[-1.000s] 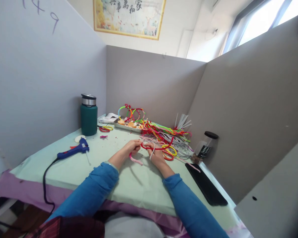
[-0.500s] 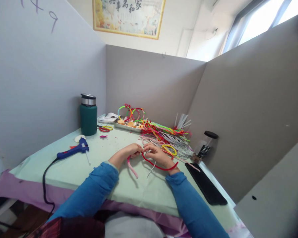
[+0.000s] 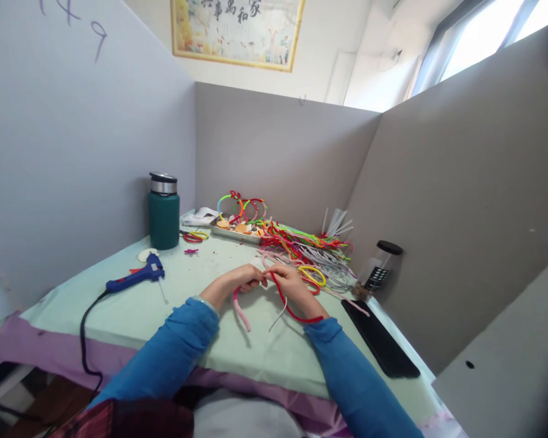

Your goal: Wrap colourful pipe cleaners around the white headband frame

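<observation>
Over the middle of the table, my two hands meet at the fingertips. My left hand [image 3: 246,278] is closed on a pink pipe cleaner [image 3: 242,311], whose fuzzy end hangs down below the palm. Pinched in my right hand [image 3: 287,280] is a red pipe cleaner [image 3: 288,309] that curves down along the wrist to the blue cuff. A thin white strand [image 3: 279,316] dangles under the same hand. The exact spot where the strands meet is hidden by my fingers.
Left stand a green bottle [image 3: 163,219] and a blue glue gun [image 3: 137,277] with a black cord. Behind are scissors [image 3: 194,236], a metal tray [image 3: 237,236] and heaped pipe cleaners [image 3: 305,240]. Yellow-handled scissors [image 3: 317,275], a black phone [image 3: 379,337] and a jar [image 3: 378,271] lie right.
My right fingers have closed in and turned over near the left fingertips. The red pipe cleaner has shifted, its free end now lower and nearer the cuff.
</observation>
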### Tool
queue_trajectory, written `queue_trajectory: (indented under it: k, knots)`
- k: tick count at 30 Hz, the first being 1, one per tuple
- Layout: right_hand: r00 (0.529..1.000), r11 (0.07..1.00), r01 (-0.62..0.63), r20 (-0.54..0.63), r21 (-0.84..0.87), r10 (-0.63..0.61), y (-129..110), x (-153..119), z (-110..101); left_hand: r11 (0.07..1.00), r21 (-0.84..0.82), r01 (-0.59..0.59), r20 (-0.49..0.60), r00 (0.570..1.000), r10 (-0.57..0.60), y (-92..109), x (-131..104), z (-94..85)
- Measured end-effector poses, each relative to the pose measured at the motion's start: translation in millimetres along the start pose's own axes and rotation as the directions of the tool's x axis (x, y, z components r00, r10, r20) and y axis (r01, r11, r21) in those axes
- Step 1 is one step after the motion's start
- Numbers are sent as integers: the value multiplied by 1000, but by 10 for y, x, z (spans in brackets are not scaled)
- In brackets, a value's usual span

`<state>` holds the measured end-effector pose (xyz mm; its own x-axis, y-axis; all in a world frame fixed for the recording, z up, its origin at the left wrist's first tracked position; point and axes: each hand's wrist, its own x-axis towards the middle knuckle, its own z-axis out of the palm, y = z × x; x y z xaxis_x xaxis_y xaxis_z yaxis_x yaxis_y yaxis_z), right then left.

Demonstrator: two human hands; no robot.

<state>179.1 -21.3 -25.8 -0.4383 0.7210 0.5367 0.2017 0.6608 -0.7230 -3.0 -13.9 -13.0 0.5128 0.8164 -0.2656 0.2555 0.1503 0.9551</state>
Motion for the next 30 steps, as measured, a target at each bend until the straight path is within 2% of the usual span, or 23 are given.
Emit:
queue_trajectory:
  k: [3,6,9,13,16,20,23,26,30]
  knots:
    - [980,978,-170,-83,116,181,76,0,-3,999,13,-30,47,998,29,8,-9,15]
    - [946,938,-272,-117,216,302,110,-2,15,998,5,-64,78,995,64,15,-18,29]
    - [915,894,-329,-131,306,381,94,-3,43,994,-1,-114,80,990,113,26,-33,46]
    - [887,853,-341,-164,394,431,63,-6,76,985,29,-168,77,983,165,51,-68,77]
    - [877,805,-371,-110,464,467,64,8,85,975,92,-201,49,979,197,85,-108,114]
    - [820,655,-475,25,588,572,85,47,41,925,217,-311,-1,948,319,135,-153,162]
    - [796,591,-490,53,641,603,114,62,-6,902,271,-337,-30,933,357,145,-155,173]
    - [794,608,-490,32,624,607,146,62,-10,907,266,-325,-44,936,348,128,-140,163]
    - [819,704,-459,-48,541,571,148,58,37,905,214,-367,-22,925,380,105,-116,148]
